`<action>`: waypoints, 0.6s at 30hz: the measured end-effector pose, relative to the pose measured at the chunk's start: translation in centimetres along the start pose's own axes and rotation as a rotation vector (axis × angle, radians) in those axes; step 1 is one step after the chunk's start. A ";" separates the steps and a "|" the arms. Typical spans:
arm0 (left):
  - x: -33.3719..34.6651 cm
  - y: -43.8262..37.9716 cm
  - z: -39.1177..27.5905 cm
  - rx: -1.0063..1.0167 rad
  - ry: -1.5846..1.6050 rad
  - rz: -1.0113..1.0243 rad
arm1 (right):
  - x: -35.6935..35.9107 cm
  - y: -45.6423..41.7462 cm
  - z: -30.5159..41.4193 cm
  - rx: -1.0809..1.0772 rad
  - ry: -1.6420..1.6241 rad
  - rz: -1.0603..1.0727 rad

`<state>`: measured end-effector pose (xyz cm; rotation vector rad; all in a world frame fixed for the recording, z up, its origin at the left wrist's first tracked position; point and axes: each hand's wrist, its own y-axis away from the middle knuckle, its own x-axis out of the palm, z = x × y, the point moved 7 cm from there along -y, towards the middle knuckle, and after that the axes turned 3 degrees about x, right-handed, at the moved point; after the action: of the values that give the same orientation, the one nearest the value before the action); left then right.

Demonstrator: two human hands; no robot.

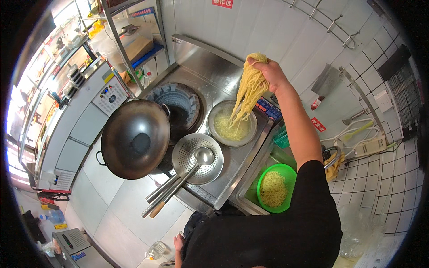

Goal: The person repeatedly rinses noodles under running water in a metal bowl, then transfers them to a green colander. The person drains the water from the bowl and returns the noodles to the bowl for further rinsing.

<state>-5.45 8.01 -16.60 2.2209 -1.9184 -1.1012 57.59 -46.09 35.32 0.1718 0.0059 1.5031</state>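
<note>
My right hand (268,72) is raised over the cooker and grips a bundle of long yellow noodles (249,85). Their lower ends hang down to a round pot (252,129) of pale liquid set in the steel top, where more noodles (229,128) lie. Low beside my body is my left hand (179,242), with something small and whitish at its fingers; what it is cannot be made out. A bright green plastic basket (260,187) with more yellow noodles (274,189) sits in the sink at my right.
A wok (134,134) rests tilted by the open burner (176,100). A perforated steel strainer (181,150) and a ladle (204,156) lie in front of the pot, handles pointing front left. A cleaver (327,79) hangs on the right wall. On the floor stands a plastic bottle (157,249).
</note>
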 end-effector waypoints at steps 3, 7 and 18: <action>0.5 -0.4 -0.1 -0.006 0.108 0.023 | -0.4 -0.3 -0.3 -0.005 0.006 -0.014; 0.4 -0.6 0.2 0.008 0.129 0.032 | -1.1 -0.9 -2.8 0.053 -0.009 -0.050; 0.6 -1.2 0.1 -0.021 0.253 0.090 | -2.5 3.1 3.0 -0.035 -0.082 -0.047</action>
<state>-4.47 7.86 -17.52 2.1205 -1.8705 -0.7814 54.70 -48.68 38.39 0.2034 -0.0816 1.4476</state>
